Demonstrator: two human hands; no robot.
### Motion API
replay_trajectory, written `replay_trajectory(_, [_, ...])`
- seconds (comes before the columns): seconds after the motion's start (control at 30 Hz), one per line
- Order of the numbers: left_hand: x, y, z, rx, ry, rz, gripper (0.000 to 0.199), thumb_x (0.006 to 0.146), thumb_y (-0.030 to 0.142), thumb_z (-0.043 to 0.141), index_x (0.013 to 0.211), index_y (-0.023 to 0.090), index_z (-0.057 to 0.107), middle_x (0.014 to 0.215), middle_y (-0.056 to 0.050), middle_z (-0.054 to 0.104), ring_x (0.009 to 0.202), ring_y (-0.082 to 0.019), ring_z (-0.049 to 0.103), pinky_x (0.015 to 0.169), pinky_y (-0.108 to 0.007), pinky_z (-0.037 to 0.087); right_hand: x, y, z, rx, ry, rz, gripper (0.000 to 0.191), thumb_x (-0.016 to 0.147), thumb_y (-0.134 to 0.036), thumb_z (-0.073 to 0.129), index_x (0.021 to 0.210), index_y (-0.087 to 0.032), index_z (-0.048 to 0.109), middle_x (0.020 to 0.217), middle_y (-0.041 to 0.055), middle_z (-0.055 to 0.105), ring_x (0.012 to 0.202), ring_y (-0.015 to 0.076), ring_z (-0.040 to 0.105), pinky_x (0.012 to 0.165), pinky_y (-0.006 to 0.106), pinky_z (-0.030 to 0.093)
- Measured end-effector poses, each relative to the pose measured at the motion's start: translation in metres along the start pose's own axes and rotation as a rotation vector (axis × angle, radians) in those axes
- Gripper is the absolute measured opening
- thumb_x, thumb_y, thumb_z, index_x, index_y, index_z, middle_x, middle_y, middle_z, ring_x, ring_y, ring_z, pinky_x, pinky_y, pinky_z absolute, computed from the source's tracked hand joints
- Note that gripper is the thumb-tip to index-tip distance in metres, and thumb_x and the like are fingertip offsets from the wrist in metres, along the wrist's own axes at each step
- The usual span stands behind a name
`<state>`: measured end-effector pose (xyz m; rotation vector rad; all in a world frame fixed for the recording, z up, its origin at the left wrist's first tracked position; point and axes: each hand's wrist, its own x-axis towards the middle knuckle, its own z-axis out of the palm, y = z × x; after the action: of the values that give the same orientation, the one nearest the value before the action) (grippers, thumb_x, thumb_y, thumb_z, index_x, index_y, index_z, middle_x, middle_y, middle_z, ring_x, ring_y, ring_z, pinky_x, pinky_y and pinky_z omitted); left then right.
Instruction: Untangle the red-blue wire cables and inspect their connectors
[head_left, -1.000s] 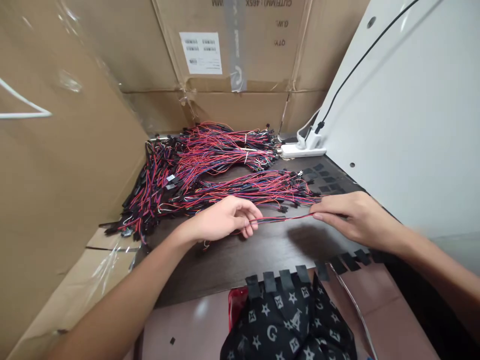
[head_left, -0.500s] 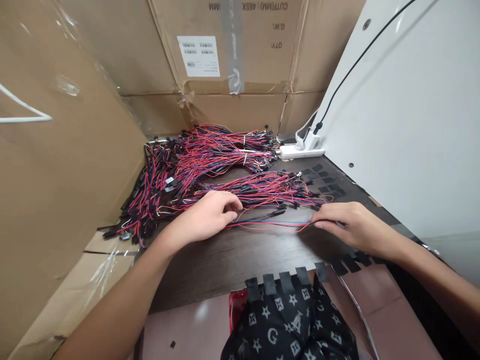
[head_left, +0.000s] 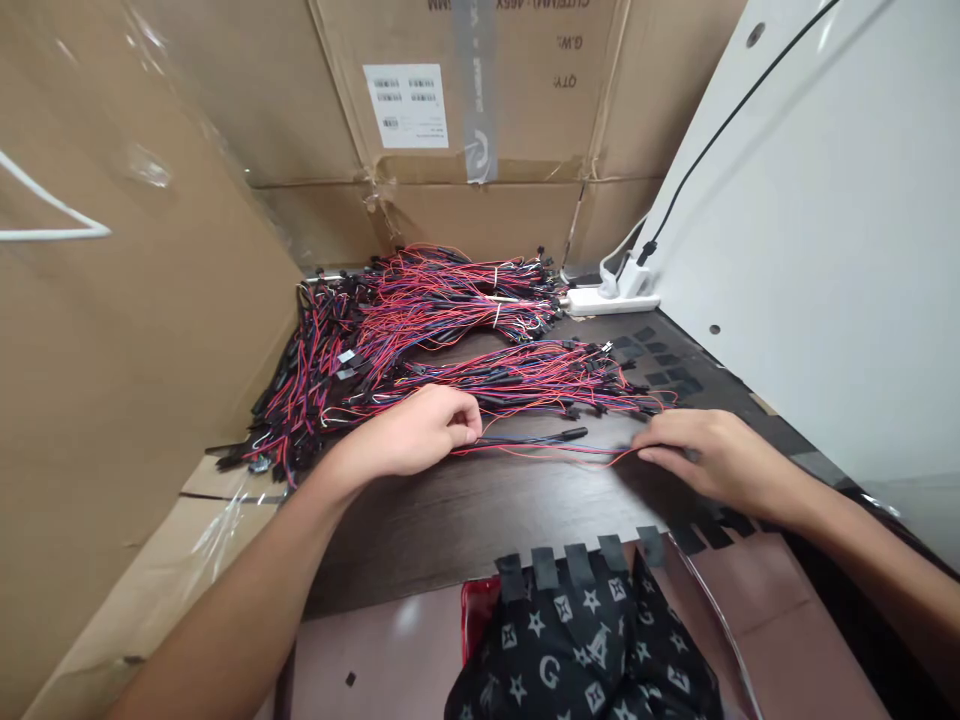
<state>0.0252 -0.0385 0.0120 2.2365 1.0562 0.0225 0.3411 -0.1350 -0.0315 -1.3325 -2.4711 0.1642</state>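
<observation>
Between my hands a thin wire harness (head_left: 547,449) of red, blue and black strands lies stretched just above the dark tabletop. My left hand (head_left: 431,428) is closed in a pinch around its left part, thumb and fingertips together. A black sleeve end (head_left: 574,434) sticks out to the right from that pinch. My right hand (head_left: 694,447) pinches the harness's right end, whose tip is hidden in the fingers. Right behind both hands lies a loose bundle of similar wire harnesses (head_left: 517,375), red, blue and black, with black connectors.
Tied wire bundles (head_left: 442,300) lie at the back, more heaped wires (head_left: 300,390) at the left. A white power strip (head_left: 611,302) stands by the white panel (head_left: 817,250). Cardboard (head_left: 495,220) walls the back and left. A patterned black cloth (head_left: 585,640) is taped along the front edge.
My left hand's fingers have closed onto the harness strands. The black sleeve end has shifted slightly to the right. My right hand keeps its pinch; the whole view has shifted a little.
</observation>
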Motion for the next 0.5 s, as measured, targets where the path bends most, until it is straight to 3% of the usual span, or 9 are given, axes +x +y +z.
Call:
replay_trajectory(0.13, [0.002, 0.002, 0.004, 0.011, 0.017, 0.118, 0.014, 0.079, 0.01, 0.048, 0.081, 0.015, 0.061, 0.074, 0.0, 0.061, 0.067, -0.013, 0.052, 0.065, -0.025, 0.04, -0.003, 0.002, 0.003, -0.041, 0.029, 0.013, 0.021, 0.093, -0.021, 0.046, 0.085, -0.02, 0.065, 0.084, 0.0012, 0.072, 0.077, 0.0186, 0.066, 0.071, 0.031, 0.049])
replay_trajectory(0.33, [0.005, 0.003, 0.013, 0.115, 0.062, 0.277, 0.018, 0.081, 0.01, 0.048, 0.078, 0.016, 0.064, 0.086, -0.003, 0.06, 0.083, -0.015, 0.054, 0.077, -0.028, 0.041, -0.002, 0.0, 0.002, -0.026, 0.043, 0.043, 0.022, 0.092, -0.02, 0.046, 0.084, -0.02, 0.066, 0.084, 0.0015, 0.073, 0.076, 0.0176, 0.067, 0.07, 0.029, 0.05])
replay_trajectory(0.5, [0.006, 0.005, 0.016, 0.161, 0.022, 0.257, 0.017, 0.085, 0.017, 0.053, 0.076, 0.016, 0.067, 0.087, -0.003, 0.059, 0.085, -0.016, 0.054, 0.078, -0.03, 0.041, 0.0, -0.003, -0.001, -0.021, 0.023, 0.062, 0.022, 0.091, -0.02, 0.046, 0.084, -0.02, 0.067, 0.084, 0.0027, 0.073, 0.078, 0.0181, 0.068, 0.071, 0.029, 0.051])
